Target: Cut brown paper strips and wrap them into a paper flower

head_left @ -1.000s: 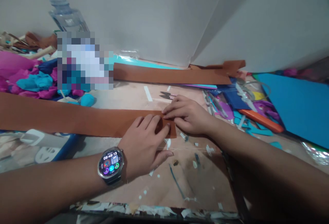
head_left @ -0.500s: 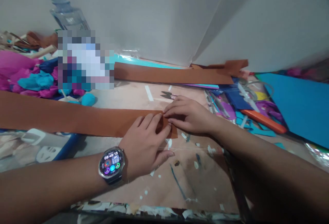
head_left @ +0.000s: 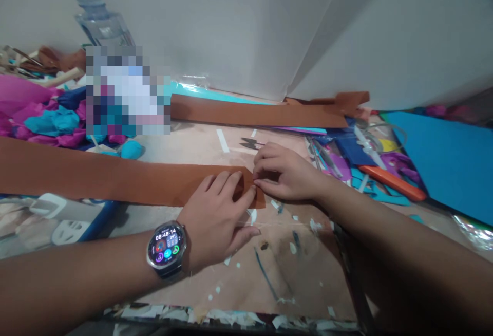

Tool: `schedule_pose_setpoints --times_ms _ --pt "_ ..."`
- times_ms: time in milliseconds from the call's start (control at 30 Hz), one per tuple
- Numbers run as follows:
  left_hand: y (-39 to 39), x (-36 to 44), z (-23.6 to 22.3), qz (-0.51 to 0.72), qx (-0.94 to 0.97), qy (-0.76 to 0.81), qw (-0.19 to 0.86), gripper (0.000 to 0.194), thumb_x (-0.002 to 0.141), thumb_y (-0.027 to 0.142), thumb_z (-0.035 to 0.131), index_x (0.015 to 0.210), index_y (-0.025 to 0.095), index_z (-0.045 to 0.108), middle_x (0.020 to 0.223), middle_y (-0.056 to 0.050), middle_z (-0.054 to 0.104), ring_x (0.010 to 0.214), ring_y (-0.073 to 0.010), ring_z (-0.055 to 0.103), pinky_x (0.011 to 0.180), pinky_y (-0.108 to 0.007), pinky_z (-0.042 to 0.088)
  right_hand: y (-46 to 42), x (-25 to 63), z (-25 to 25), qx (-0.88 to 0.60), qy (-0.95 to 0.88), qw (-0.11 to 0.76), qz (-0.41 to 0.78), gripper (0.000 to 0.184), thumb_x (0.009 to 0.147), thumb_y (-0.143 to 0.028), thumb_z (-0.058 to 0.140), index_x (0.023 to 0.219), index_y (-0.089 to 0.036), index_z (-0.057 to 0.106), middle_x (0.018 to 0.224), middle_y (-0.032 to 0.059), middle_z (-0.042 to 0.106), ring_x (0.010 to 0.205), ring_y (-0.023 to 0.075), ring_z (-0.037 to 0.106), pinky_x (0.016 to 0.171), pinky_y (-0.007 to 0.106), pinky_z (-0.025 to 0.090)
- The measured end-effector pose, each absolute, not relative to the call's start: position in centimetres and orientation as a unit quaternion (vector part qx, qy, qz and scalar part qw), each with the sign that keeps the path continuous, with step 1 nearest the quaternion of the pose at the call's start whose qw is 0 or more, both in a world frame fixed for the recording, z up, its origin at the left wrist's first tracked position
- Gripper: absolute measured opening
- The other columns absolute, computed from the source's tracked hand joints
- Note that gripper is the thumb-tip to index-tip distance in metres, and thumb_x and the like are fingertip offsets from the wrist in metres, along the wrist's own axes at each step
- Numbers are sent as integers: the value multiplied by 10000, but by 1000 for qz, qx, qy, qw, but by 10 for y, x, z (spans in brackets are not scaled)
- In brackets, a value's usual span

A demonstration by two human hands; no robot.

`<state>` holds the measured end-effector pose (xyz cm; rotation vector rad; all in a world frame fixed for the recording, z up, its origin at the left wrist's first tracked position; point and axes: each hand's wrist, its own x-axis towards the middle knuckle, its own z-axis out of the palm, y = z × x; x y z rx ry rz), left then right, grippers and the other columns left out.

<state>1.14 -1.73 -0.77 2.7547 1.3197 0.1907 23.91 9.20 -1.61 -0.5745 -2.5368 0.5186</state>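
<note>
A long brown paper strip (head_left: 96,175) lies across the table, running from the left edge to the middle. My left hand (head_left: 217,212), with a smartwatch (head_left: 167,248) on its wrist, rests palm down on the strip's right part, fingers stretched out. At the strip's right end, my right hand (head_left: 283,171) has thumb and fingers pinched together on its upper corner, which looks bent. The fingertips partly hide that corner. Small thread snips (head_left: 252,143) lie just behind my right hand.
Another brown strip (head_left: 250,112) lies at the back. Crumpled pink and blue paper (head_left: 54,120) is piled at left, near a clear bottle (head_left: 103,22). A white plug adapter (head_left: 65,212) sits front left. At right are an orange-handled cutter (head_left: 393,182) and a blue sheet (head_left: 450,161).
My right hand has shifted slightly right along the strip's end, its fingertips now pinching at the bent corner. My left hand stays in place on the strip.
</note>
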Motion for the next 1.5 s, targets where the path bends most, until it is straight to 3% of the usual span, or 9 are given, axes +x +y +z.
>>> schedule_pose_setpoints --times_ms 433,733,967,1500 --pt "-17 13 -4 52 898 433 60 633 1010 660 436 1366 169 615 1453 -238 522 1338 -427 483 1039 -586 442 90 241 -16 -223 -934 213 182 55 867 -169 671 873 -206 711 905 65 689 856 221 643 822 366 516" --pt "-17 13 -6 60 899 431 50 644 1006 663 446 1383 166 604 1467 -236 519 1344 -424 479 1050 -587 439 89 239 -18 -230 -930 217 186 56 897 -191 667 879 -205 717 900 66 689 829 211 638 778 345 516" --pt "-17 12 -8 58 898 434 36 724 1015 669 409 1408 83 572 1479 -260 514 1349 -434 478 1061 -587 439 88 238 -19 -234 -925 227 195 50 890 -181 673 879 -197 719 902 67 693 828 210 641 783 350 518" --pt "-17 12 -8 53 900 432 33 680 1011 665 424 1383 119 584 1464 -243 517 1338 -429 488 1046 -577 445 86 235 -19 -244 -918 239 204 55 880 -161 665 835 -170 695 845 65 673 784 199 619 738 334 495"
